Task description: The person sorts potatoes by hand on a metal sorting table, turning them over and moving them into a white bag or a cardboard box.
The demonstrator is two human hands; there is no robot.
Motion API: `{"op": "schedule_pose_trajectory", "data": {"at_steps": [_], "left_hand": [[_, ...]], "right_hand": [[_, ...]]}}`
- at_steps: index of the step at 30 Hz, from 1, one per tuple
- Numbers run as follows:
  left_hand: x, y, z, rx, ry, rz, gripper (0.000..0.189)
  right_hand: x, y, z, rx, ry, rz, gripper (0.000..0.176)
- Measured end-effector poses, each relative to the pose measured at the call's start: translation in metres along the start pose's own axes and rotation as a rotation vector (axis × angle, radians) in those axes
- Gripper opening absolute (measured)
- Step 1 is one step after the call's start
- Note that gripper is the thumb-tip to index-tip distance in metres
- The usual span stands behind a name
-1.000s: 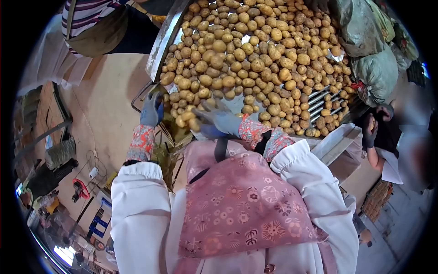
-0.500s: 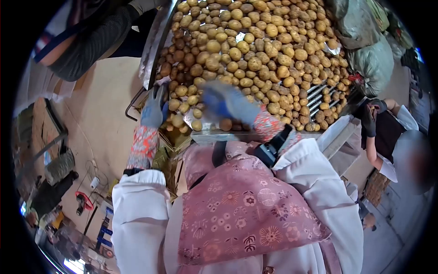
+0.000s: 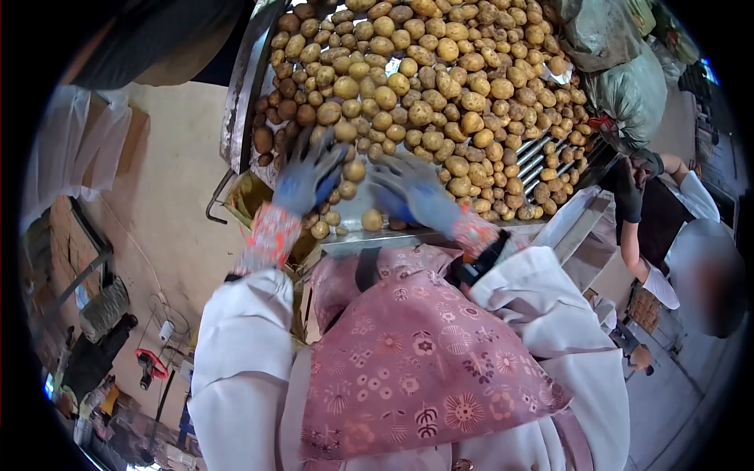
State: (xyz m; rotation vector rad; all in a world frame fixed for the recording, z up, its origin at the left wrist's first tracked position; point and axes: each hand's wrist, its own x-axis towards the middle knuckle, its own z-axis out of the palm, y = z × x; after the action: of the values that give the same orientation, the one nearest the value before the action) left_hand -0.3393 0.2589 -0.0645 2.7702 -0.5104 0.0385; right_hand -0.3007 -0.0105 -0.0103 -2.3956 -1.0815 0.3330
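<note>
Loose potatoes (image 3: 472,122) cover a metal sorting table (image 3: 363,206) in front of me. At the near left corner my left hand (image 3: 302,179), in a grey-blue glove, is open with its fingers spread over the potatoes. A few small potatoes lie along its inner side. My right hand (image 3: 416,191), gloved alike, is also open, its fingers pointing left towards the other hand. Between the two hands a strip of bare metal shows, with a single potato (image 3: 371,220) near the front edge. Whether the fingertips touch potatoes is partly hidden.
A yellowish sack (image 3: 250,195) hangs below the table's left corner beside a bent metal handle (image 3: 216,206). Metal rollers (image 3: 536,166) show at the right. Full green bags (image 3: 631,96) stand behind them. A co-worker in dark gloves (image 3: 631,192) is at the right.
My left hand has moved from the table's left edge rightwards onto the potatoes, spreading its fingers. My right hand has shifted slightly right, and more bare metal shows between the hands.
</note>
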Motion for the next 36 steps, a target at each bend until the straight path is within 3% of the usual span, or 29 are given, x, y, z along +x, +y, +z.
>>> {"op": "schedule_pose_trajectory", "data": {"at_steps": [1, 3, 5, 6, 7, 9, 10, 12, 13, 14, 15, 16, 17, 20, 22, 23, 24, 25, 27, 28, 29, 30, 31, 32, 33, 35, 36], "left_hand": [[-0.024, 0.000, -0.003, 0.026, -0.075, 0.029, 0.047], [-0.057, 0.007, -0.017, -0.054, -0.064, 0.025, 0.045], [-0.083, -0.001, -0.011, -0.140, -0.083, -0.032, 0.040], [-0.083, -0.010, -0.008, -0.152, 0.065, 0.045, 0.035], [-0.061, -0.010, -0.018, -0.156, 0.057, 0.048, 0.035], [0.013, 0.000, -0.044, -0.295, 0.096, -0.100, 0.038], [0.040, 0.002, -0.031, -0.303, 0.120, -0.185, 0.040], [0.066, -0.001, -0.006, -0.328, 0.142, -0.257, 0.043], [0.068, -0.008, 0.010, -0.029, 0.053, -0.216, 0.043], [0.072, -0.010, 0.017, 0.272, -0.036, -0.171, 0.043], [0.075, -0.003, 0.007, 0.217, -0.173, -0.207, 0.044], [0.074, -0.001, 0.005, 0.169, -0.323, -0.225, 0.044], [0.071, 0.005, 0.005, 0.119, -0.477, -0.242, 0.043], [0.053, 0.031, -0.002, 0.076, -0.506, -0.273, 0.042], [0.048, 0.023, -0.014, -0.244, -0.556, -0.337, 0.036], [0.050, 0.011, -0.018, -0.438, -0.536, -0.309, 0.029], [0.060, 0.012, -0.018, -0.537, -0.475, -0.344, 0.026], [0.075, 0.015, -0.019, -0.642, -0.414, -0.384, 0.024], [0.136, 0.050, -0.063, -0.569, -0.402, -0.349, 0.026], [0.163, 0.071, -0.078, -0.617, -0.351, -0.361, 0.038], [0.188, 0.072, -0.057, -0.431, -0.201, -0.132, 0.044], [0.217, 0.090, -0.062, -0.219, -0.243, -0.092, 0.046], [0.242, 0.091, -0.045, -0.235, -0.265, 0.038, 0.048], [0.261, 0.096, -0.021, -0.104, -0.350, 0.024, 0.052], [0.272, 0.106, -0.022, -0.047, -0.577, -0.012, 0.055], [0.252, 0.097, 0.029, -0.123, -0.409, -0.004, 0.056], [0.246, 0.098, 0.027, -0.148, -0.506, -0.016, 0.056]], "right_hand": [[-0.028, 0.008, -0.012, -0.192, -0.115, 0.021, 0.038], [-0.077, 0.015, 0.002, -0.209, -0.232, 0.005, 0.048], [-0.067, 0.002, 0.016, -0.138, -0.304, -0.020, 0.049], [-0.060, -0.010, 0.027, -0.078, -0.375, -0.041, 0.050], [-0.040, -0.013, 0.043, 0.303, -0.616, 0.051, 0.051], [-0.035, -0.005, 0.125, 0.473, -0.284, -0.196, 0.044], [-0.017, -0.001, 0.110, 0.463, -0.277, -0.190, 0.044], [0.032, -0.010, 0.033, 0.369, -0.678, 0.160, 0.038], [0.042, -0.006, 0.000, 0.496, -0.494, 0.305, 0.034], [0.042, 0.019, -0.001, 0.931, -0.058, 0.412, 0.033], [0.053, 0.032, -0.026, 0.231, 0.325, 0.197, 0.035], [0.061, 0.039, -0.046, -0.208, 0.181, 0.374, 0.043], [0.066, 0.045, -0.054, -0.294, -0.047, 0.515, 0.049], [0.059, 0.053, 0.008, -0.257, -0.353, 0.549, 0.061], [0.001, 0.057, 0.079, -0.320, 0.209, 0.251, 0.055], [-0.013, 0.041, 0.076, -0.213, 0.199, 0.273, 0.048], [-0.018, 0.018, 0.041, 0.196, -0.115, 0.499, 0.036], [-0.034, 0.030, 0.044, 0.195, -0.112, 0.513, 0.036], [-0.063, 0.082, 0.059, 0.472, -0.031, 0.375, 0.025], [-0.067, 0.122, 0.037, 0.742, 0.064, 0.491, 0.034], [-0.065, 0.147, 0.015, 1.022, 0.173, 0.614, 0.044], [-0.036, 0.134, -0.042, 0.662, 0.344, 0.654, 0.049], [0.001, 0.121, -0.105, 0.290, 0.501, 0.672, 0.054], [0.019, 0.125, -0.119, 0.194, 0.235, 0.722, 0.057], [0.030, 0.127, -0.122, 0.101, -0.035, 0.769, 0.059], [0.031, 0.098, -0.117, -0.013, -0.106, 0.804, 0.061], [0.020, 0.122, -0.077, -0.037, -0.024, 0.692, 0.060]]}}
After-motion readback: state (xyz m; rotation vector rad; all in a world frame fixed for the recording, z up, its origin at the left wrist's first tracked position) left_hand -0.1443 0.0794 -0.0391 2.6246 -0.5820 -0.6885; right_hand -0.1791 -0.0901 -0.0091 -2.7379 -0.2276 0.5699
